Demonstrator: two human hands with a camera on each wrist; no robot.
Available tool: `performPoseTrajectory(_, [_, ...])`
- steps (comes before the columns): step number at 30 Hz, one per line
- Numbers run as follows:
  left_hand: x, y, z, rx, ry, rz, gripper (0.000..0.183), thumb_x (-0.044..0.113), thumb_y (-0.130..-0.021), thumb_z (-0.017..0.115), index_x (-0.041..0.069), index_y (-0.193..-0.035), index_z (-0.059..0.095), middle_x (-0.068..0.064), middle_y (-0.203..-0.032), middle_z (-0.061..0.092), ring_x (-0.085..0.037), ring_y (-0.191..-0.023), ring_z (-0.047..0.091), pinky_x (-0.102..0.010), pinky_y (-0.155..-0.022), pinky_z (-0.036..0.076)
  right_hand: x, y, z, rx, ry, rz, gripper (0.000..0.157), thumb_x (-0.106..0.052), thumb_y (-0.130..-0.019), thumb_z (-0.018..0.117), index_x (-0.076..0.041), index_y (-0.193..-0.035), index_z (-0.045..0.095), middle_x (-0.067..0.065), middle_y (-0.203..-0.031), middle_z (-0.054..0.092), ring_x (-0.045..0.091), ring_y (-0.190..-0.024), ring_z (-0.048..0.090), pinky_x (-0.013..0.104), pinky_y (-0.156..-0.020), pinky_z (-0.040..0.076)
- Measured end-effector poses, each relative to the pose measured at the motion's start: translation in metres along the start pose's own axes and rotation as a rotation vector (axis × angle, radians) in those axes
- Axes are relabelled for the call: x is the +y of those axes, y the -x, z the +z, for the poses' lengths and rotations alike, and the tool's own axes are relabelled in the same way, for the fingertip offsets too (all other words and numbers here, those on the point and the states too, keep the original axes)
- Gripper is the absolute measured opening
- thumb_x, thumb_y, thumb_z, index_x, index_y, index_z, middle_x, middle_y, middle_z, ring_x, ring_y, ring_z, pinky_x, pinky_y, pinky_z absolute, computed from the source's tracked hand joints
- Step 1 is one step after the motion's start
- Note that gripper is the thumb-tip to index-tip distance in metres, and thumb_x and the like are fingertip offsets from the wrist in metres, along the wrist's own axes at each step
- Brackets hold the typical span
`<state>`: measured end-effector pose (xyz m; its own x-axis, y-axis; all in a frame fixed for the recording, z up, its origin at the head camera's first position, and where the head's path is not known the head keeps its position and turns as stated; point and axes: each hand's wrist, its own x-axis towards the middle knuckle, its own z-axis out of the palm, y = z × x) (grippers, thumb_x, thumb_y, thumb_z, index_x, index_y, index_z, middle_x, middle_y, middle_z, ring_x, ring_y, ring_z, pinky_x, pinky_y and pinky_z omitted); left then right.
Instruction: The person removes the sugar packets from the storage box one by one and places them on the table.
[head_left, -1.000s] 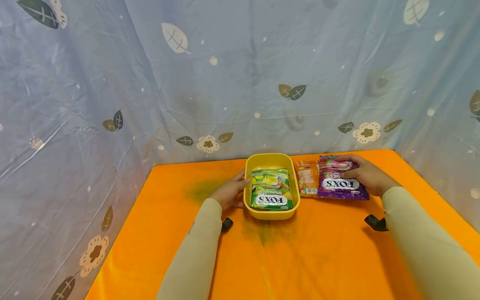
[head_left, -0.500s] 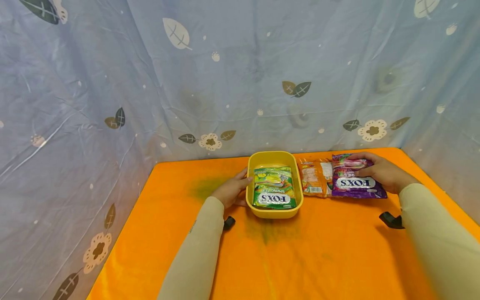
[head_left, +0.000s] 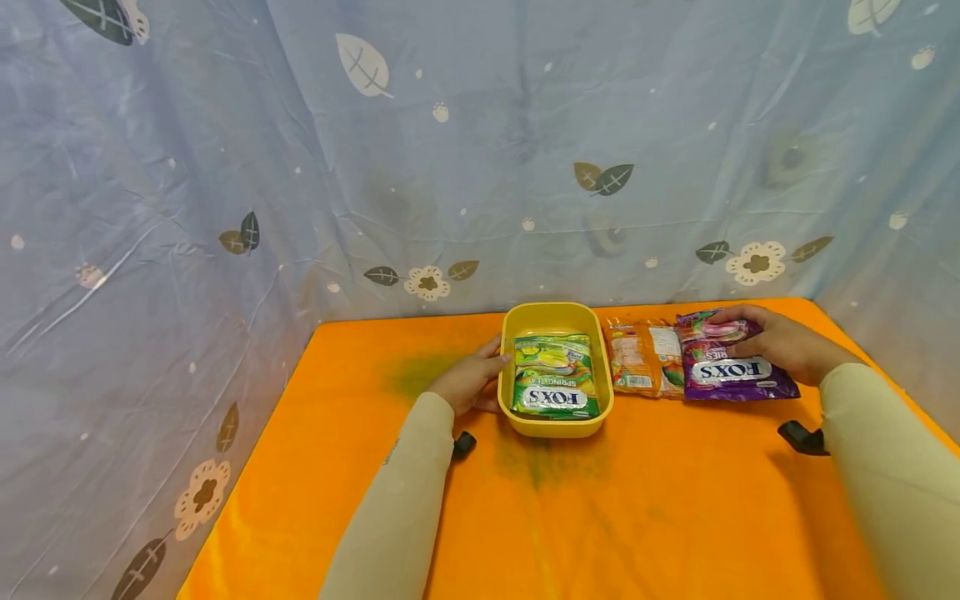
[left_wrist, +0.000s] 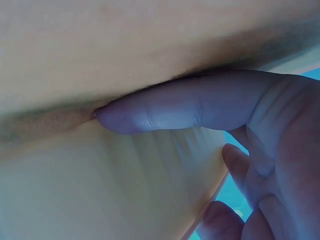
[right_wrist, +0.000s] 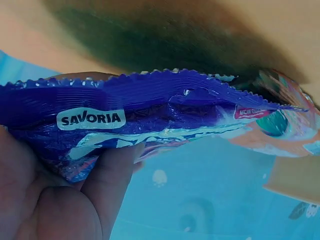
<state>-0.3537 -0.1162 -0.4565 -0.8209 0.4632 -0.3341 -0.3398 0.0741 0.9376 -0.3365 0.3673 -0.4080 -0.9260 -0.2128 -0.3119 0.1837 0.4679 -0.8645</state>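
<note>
Purple pouch: "FOX'S" and "SAVORIA" are printed on this shiny plastic pouch (head_left: 731, 372) at the far right of the counter (head_left: 645, 525), its left end against an orange packet (head_left: 643, 360).
Weight and feel: probably light, with loose sweets inside; the film looks soft, crinkly and rather slippery, so it should sag away from any single grip.
Purple pouch's best hold: a broad pinch across the filled middle, not the thin zigzag seal; too hard a squeeze could strain the seam.
Right hand: 1 of 2 hands (head_left: 787, 343), holding the purple pouch by its right part, thumb on the printed face; whether the pouch is fully off the counter, I cannot tell.
Left hand: the other hand (head_left: 468, 381), spread along the outer left side of a yellow tub (head_left: 556, 429), fingers fairly straight.
Yellow tub: apparently stiff plastic, best steadied by its wall or rim; 1 green packet (head_left: 555, 379) lies inside, face up.
</note>
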Motion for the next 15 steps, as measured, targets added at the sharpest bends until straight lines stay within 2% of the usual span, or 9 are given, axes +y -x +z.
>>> performPoseTrajectory(11, [0.001,-0.001,0.0,0.009,-0.002,-0.011,0.059,0.037,-0.099,0.052,0.048,-0.149,0.023,-0.001,-0.147,0.037,-0.024,-0.11,0.058,-0.051,-0.075,0.053,0.013,-0.004,-0.007,-0.002,0.116,-0.003,0.058,-0.014,-0.093,0.062,-0.014,-0.144,0.034,0.03,-0.135,0.031,0.035,-0.09,0.06,0.045,-0.074,0.054])
performPoseTrajectory(15, [-0.001,-0.003,-0.001,0.014,-0.011,-0.009,0.059,0.038,-0.099,0.052,0.048,-0.149,0.023,-0.001,-0.147,0.037,-0.025,-0.108,0.059,-0.051,-0.074,0.053,0.012,-0.007,-0.008,0.024,0.255,-0.037,0.056,-0.013,-0.092,0.061,-0.011,-0.143,0.037,0.032,-0.136,0.028,0.033,-0.09,0.057,0.041,-0.072,0.053])
